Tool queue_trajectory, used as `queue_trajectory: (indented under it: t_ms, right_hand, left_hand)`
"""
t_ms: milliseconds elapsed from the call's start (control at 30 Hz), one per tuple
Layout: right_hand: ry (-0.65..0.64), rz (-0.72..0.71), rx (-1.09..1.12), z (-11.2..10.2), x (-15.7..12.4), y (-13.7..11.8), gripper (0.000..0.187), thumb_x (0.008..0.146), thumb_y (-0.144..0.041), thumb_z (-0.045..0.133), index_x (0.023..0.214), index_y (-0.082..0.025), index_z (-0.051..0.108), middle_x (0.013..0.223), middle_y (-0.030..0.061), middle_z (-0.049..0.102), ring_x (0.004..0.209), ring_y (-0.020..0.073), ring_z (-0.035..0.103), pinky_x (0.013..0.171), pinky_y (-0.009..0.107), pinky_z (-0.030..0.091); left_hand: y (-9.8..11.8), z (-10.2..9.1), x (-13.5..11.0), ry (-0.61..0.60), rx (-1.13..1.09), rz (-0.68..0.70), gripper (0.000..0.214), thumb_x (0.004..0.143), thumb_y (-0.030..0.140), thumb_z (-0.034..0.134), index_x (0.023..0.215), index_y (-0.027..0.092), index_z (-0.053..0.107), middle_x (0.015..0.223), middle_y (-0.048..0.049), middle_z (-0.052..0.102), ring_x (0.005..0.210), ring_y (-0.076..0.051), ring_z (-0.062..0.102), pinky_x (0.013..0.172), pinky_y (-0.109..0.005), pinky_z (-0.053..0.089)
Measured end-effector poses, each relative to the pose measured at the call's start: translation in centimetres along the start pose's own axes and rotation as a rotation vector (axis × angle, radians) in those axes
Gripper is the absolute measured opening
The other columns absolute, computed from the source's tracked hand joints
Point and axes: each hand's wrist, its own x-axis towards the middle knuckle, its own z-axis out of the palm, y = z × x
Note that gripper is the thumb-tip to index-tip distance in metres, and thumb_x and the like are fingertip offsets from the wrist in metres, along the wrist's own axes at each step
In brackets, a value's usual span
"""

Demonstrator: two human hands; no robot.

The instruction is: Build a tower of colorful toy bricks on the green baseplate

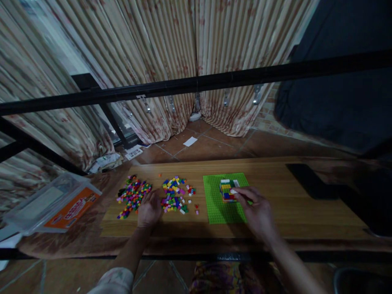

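My right hand (259,210) pinches a small white toy brick (234,191) between thumb and fingers. That brick is at the right side of a small block structure (227,191) in several colours; whether it touches it I cannot tell. The structure stands on a bright green studded baseplate (216,208). My left hand (150,209) lies on the wooden board between a dense pile of small coloured bricks (134,194) and a looser group of bricks (174,200). Its fingers look loosely bent and apart, with nothing visible in them; the fingertips are partly hidden.
A clear plastic box (50,200) with an orange label stands left of the wooden board (190,228). On the right lies a flat black object (310,181). A black metal rail (196,84) crosses beyond the board, before striped curtains (165,45). Stray bricks lie near the baseplate.
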Motion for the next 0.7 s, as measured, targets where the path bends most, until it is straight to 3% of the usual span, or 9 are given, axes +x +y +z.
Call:
queue_trajectory:
  t_ms: [100, 333, 700]
  right_hand:
    - [0.001, -0.083, -0.11, 0.0, 1.4, 0.1, 0.025, 0.088, -0.041, 0.054, 0.092, -0.025, 0.072, 0.099, 0.0051, 0.067, 0.091, 0.0196, 0.063, 0.084, 0.036, 0.049]
    - [-0.141, -0.369, -0.373, 1.1, 4.8, 1.1, 0.023, 0.091, -0.031, 0.051, 0.091, -0.025, 0.073, 0.086, 0.0047, 0.069, 0.086, 0.0216, 0.058, 0.079, 0.037, 0.047]
    - [-0.187, -0.436, -0.39, 1.1, 5.7, 1.5, 0.02, 0.089, -0.025, 0.053, 0.088, -0.023, 0.073, 0.086, 0.0045, 0.069, 0.084, 0.0202, 0.056, 0.078, 0.036, 0.046]
  left_hand:
    - [-0.2, 0.2, 0.0, 0.014, -0.011, 0.017, 0.03, 0.088, 0.019, 0.037, 0.106, 0.014, 0.062, 0.107, -0.0128, 0.066, 0.106, -0.026, 0.06, 0.092, -0.04, 0.05]
    - [-0.6, 0.6, -0.1, 0.067, 0.023, 0.065, 0.029, 0.089, 0.019, 0.038, 0.104, 0.015, 0.062, 0.104, -0.012, 0.067, 0.101, -0.025, 0.062, 0.089, -0.039, 0.051]
    - [-0.7, 0.7, -0.2, 0.07, -0.016, 0.047, 0.027, 0.09, 0.02, 0.039, 0.101, 0.016, 0.063, 0.102, -0.0116, 0.068, 0.098, -0.025, 0.062, 0.088, -0.039, 0.052]
